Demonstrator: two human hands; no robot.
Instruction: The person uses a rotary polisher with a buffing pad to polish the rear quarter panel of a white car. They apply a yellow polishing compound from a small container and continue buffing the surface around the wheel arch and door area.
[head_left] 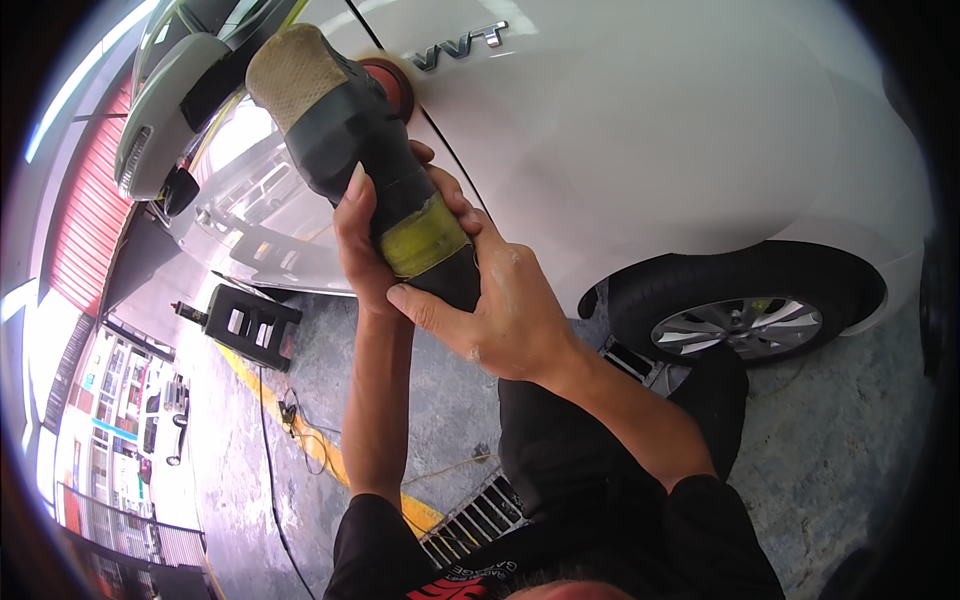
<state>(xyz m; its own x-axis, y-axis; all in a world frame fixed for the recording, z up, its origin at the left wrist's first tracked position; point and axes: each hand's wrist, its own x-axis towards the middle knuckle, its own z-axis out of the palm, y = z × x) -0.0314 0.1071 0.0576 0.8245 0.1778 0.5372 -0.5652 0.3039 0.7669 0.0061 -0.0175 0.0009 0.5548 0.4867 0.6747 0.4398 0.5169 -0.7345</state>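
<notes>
A dark handheld polishing machine (345, 130) with a worn tan cloth cover on its head and yellow tape around its body is pressed against a white car's side panel (640, 150). Its reddish pad (395, 85) touches the paint by the door seam. My left hand (365, 245) wraps the machine's body from the left. My right hand (495, 305) grips the lower handle just below the yellow tape.
The car's front wheel (745, 320) with a silver rim is at the right. A side mirror (165, 120) juts out upper left. A black plastic stool (250, 325) stands on the concrete floor, beside a yellow painted line (300, 430), cables and a drain grate (480, 520).
</notes>
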